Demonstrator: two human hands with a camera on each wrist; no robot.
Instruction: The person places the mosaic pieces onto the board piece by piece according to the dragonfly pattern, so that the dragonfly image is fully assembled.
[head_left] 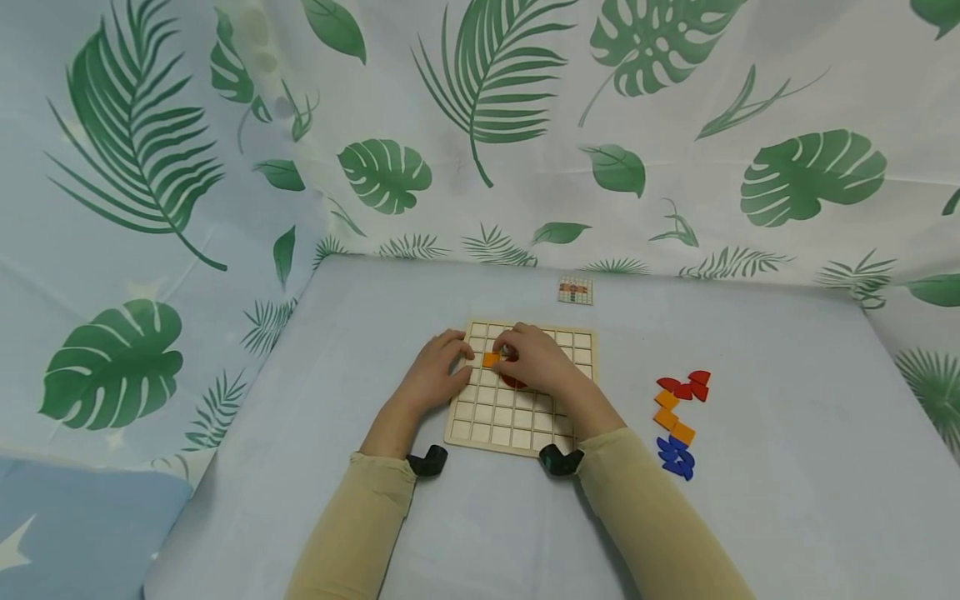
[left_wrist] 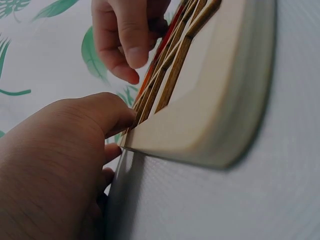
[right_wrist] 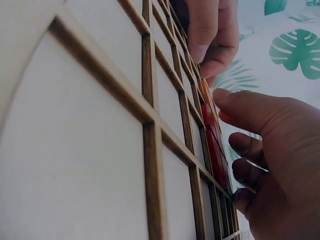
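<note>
Grid board (head_left: pixel 504 414) (one), two hands (head_left: pixel 435 372) (head_left: pixel 534 360)

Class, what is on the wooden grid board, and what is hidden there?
On the grid board, an orange square and some red pieces show. The right hand covers several cells from above, so whatever lies there cannot be seen.

Board (head_left: pixel 503 415) on table (head_left: pixel 258 483), card (head_left: pixel 575 291) behind it, loose pieces (head_left: pixel 666 419) well to its right; left hand (head_left: pixel 435 372) at board's left edge, right hand (head_left: pixel 540 358) above it, tile (head_left: pixel 491 360) on board between them, another piece (head_left: pixel 513 382) seemingly partly beneath the right.
</note>
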